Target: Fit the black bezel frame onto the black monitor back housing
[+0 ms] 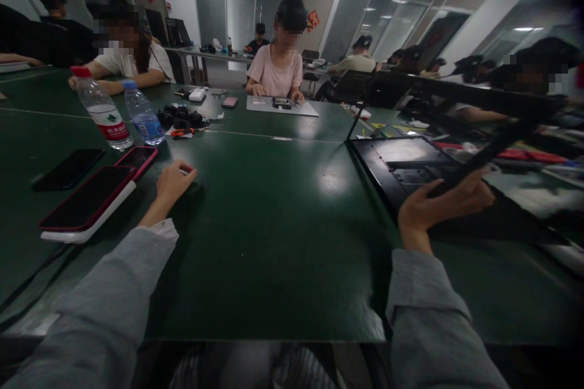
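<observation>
My right hand (444, 206) grips a bar of a black frame (495, 149) that stands tilted up at the right. Below and behind it lies a flat black panel (378, 155) with a shiny surface; whether the two are joined I cannot tell. My left hand (176, 181) rests low over the green table, its fingers curled together. Anything inside those fingers is hidden. Close by on its left are a phone in a pink-red case (137, 161) and a larger red-rimmed phone (89, 197) lying on a white block (91, 232).
Two water bottles, one red-capped (107, 121) and one blue-capped (143, 124), stand beyond my left hand. Behind them lies a dark pile (180, 117) with orange-handled pliers (182, 132). Another dark phone (68, 169) lies far left. Across the green table (274, 225), a person works at a white board (262, 106).
</observation>
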A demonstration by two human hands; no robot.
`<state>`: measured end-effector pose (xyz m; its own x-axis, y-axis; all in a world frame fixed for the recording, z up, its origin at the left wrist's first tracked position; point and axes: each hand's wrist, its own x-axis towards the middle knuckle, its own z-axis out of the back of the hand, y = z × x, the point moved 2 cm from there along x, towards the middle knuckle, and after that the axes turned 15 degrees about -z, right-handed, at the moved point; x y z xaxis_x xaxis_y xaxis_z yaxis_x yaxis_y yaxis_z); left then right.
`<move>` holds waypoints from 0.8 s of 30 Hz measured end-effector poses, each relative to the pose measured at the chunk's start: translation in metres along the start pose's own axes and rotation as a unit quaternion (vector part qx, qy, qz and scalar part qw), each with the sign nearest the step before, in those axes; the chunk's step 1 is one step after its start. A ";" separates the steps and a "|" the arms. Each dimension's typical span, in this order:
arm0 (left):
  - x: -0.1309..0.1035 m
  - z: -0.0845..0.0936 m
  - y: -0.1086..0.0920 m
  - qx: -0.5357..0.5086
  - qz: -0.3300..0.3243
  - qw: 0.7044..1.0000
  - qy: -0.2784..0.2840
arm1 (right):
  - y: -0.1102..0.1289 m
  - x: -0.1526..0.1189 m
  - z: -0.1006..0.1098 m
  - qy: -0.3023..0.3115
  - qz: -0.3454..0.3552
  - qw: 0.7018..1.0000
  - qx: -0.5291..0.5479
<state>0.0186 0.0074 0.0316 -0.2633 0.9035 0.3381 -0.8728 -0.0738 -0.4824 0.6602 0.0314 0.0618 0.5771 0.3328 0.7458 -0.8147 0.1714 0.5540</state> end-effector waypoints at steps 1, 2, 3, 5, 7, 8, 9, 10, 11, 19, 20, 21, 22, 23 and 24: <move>0.000 0.000 0.000 0.000 0.000 1.000 -0.003 | 0.007 -0.001 -0.003 -0.018 0.007 1.000 0.008; 0.000 0.000 0.001 -0.002 -0.001 1.000 -0.007 | 0.014 -0.002 -0.004 -0.030 0.018 0.999 0.016; 0.000 0.000 0.001 -0.005 -0.002 1.000 -0.010 | 0.020 -0.003 -0.005 -0.035 0.031 0.999 0.025; 0.001 -0.001 0.003 -0.015 -0.003 1.000 -0.018 | 0.031 -0.009 -0.003 -0.032 0.047 0.997 0.045; 0.003 -0.003 0.003 -0.039 -0.006 0.998 -0.040 | 0.042 -0.017 0.001 -0.019 0.034 0.997 0.072; 0.004 -0.004 0.003 -0.061 -0.014 0.996 -0.056 | 0.047 -0.022 0.003 -0.005 0.018 0.996 0.086; 0.005 -0.005 0.003 -0.086 -0.029 0.993 -0.076 | 0.052 -0.026 0.003 0.017 0.006 0.995 0.097; 0.006 -0.007 0.002 -0.107 -0.046 0.988 -0.098 | 0.056 -0.030 0.001 0.042 -0.003 0.993 0.110; 0.007 -0.009 0.002 -0.122 -0.061 0.984 -0.115 | 0.060 -0.034 -0.002 0.071 -0.009 0.990 0.124; 0.010 -0.029 -0.004 -0.330 -0.030 0.938 -0.106 | 0.059 -0.043 -0.041 0.185 -0.033 0.965 0.185; 0.009 -0.029 -0.008 -0.365 -0.020 0.927 -0.085 | 0.057 -0.042 -0.045 0.185 -0.032 0.965 0.183; 0.008 -0.029 -0.012 -0.390 -0.017 0.918 -0.068 | 0.055 -0.042 -0.051 0.188 -0.032 0.965 0.178; 0.006 -0.028 -0.015 -0.407 -0.009 0.912 -0.060 | 0.053 -0.041 -0.056 0.193 -0.034 0.965 0.171; 0.005 -0.027 -0.018 -0.414 0.002 0.908 -0.060 | 0.050 -0.042 -0.062 0.203 -0.038 0.965 0.165; 0.004 -0.025 -0.019 -0.414 0.014 0.908 -0.067 | 0.047 -0.044 -0.069 0.220 -0.041 0.962 0.158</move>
<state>0.0449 0.0230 0.0216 -0.3760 0.8426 0.3856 -0.2729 0.2970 -0.9151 0.5928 0.0889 0.0299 0.5029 0.7015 0.5049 -0.6694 -0.0534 0.7410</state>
